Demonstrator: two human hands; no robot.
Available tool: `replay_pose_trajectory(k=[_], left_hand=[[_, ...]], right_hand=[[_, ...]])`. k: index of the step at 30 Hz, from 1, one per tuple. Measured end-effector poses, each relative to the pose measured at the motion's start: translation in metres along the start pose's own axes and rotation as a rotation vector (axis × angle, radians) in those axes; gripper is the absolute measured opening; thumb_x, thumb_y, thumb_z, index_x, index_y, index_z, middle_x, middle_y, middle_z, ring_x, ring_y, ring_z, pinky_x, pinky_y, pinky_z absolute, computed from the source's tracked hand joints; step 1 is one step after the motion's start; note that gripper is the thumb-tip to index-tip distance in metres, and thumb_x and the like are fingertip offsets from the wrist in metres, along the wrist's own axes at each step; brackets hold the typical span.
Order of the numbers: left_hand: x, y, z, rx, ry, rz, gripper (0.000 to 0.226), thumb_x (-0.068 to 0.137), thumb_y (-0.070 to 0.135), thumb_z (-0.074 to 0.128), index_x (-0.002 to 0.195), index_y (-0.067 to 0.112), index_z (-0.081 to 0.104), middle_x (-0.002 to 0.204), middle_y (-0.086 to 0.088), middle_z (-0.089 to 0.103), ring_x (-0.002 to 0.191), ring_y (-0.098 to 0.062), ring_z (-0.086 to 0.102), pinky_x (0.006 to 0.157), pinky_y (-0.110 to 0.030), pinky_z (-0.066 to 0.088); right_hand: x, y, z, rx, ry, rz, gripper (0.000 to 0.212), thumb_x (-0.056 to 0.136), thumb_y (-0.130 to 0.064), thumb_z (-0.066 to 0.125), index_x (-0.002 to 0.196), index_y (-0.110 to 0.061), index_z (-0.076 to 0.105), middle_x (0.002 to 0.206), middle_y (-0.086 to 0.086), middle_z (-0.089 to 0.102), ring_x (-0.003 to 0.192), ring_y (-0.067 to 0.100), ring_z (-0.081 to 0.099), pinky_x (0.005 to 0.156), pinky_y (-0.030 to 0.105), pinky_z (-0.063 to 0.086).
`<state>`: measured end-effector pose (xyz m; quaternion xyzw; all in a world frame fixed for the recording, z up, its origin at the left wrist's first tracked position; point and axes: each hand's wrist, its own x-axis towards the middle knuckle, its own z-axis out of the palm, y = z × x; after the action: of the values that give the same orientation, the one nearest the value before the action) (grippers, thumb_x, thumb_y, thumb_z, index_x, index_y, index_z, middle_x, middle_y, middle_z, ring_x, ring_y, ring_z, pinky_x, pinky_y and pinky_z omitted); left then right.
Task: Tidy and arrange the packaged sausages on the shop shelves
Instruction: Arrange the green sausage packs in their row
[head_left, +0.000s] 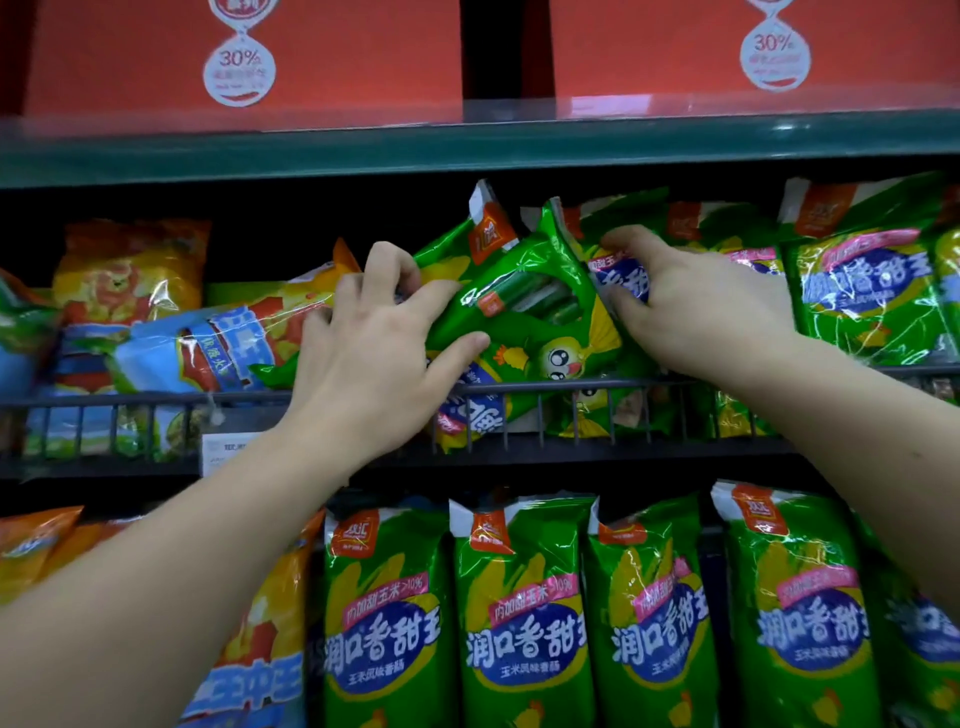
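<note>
The shop shelves fill the view. Red boxes (244, 57) stand on the top shelf, and a wire rail (156, 400) fronts the middle shelf (104, 465). At the left of that shelf, orange and blue packs (208, 338) lie slumped on their sides. At its right, upright green packs (872, 291) stand in a row. A lower row of green packs (519, 623) stands on the shelf beneath.

The left hand (374, 353) has a narrow grip on a tilted green pack (524, 296) behind the rail, fingers curled over its upper edge and thumb under it. The right hand (696, 306) grips a second green pack (623, 275) just beside it, fingers over the top and thumb on its face.
</note>
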<state>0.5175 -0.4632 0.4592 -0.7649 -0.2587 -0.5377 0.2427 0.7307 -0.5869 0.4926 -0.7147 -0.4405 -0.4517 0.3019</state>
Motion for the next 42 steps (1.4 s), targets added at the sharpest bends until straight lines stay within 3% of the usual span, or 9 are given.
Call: replay_pose_trajectory(k=[4, 12, 28, 38, 42], left_hand=[[0.005, -0.003, 0.003, -0.031, 0.015, -0.055, 0.061, 0.088, 0.066, 0.038, 0.134, 0.027, 0.050, 0.113, 0.005, 0.026, 0.110, -0.025, 0.041, 0.083, -0.043, 0.038], [0.011, -0.007, 0.007, -0.064, 0.052, -0.145, 0.056, 0.091, 0.064, 0.039, 0.130, 0.025, 0.049, 0.114, 0.000, 0.029, 0.101, -0.022, 0.035, 0.085, -0.049, 0.042], [0.010, -0.018, 0.011, -0.083, 0.090, -0.142, 0.066, 0.088, 0.068, 0.030, 0.130, 0.023, 0.051, 0.115, 0.004, 0.031, 0.108, -0.024, 0.045, 0.084, -0.052, 0.046], [0.006, -0.029, 0.015, -0.158, 0.126, -0.124, 0.067, 0.088, 0.067, 0.030, 0.128, 0.019, 0.055, 0.118, 0.004, 0.032, 0.110, -0.026, 0.047, 0.088, -0.058, 0.045], [0.005, -0.031, 0.017, -0.178, 0.137, -0.111, 0.064, 0.090, 0.064, 0.033, 0.125, 0.016, 0.056, 0.119, 0.003, 0.032, 0.111, -0.027, 0.046, 0.090, -0.057, 0.045]], right_hand=[[0.003, 0.004, -0.001, 0.046, -0.049, 0.032, 0.047, 0.100, -0.055, 0.038, 0.144, -0.048, 0.024, 0.136, 0.006, 0.053, 0.117, 0.035, 0.056, 0.075, 0.040, 0.039], [0.003, 0.014, -0.003, 0.067, -0.007, 0.042, 0.047, 0.099, -0.054, 0.042, 0.143, -0.039, 0.034, 0.138, 0.002, 0.052, 0.118, 0.033, 0.055, 0.076, 0.041, 0.037], [0.002, 0.024, -0.006, 0.118, 0.041, 0.027, 0.043, 0.093, -0.052, 0.046, 0.134, -0.037, 0.047, 0.131, 0.000, 0.054, 0.113, 0.030, 0.055, 0.072, 0.036, 0.036], [-0.010, 0.027, 0.004, 0.001, 0.135, 0.023, 0.044, 0.096, -0.055, 0.038, 0.136, -0.039, 0.043, 0.130, -0.002, 0.047, 0.105, 0.035, 0.058, 0.065, 0.034, 0.030], [-0.013, 0.029, 0.012, -0.011, 0.173, -0.006, 0.045, 0.097, -0.057, 0.034, 0.139, -0.041, 0.040, 0.128, 0.000, 0.045, 0.104, 0.036, 0.059, 0.066, 0.035, 0.035]])
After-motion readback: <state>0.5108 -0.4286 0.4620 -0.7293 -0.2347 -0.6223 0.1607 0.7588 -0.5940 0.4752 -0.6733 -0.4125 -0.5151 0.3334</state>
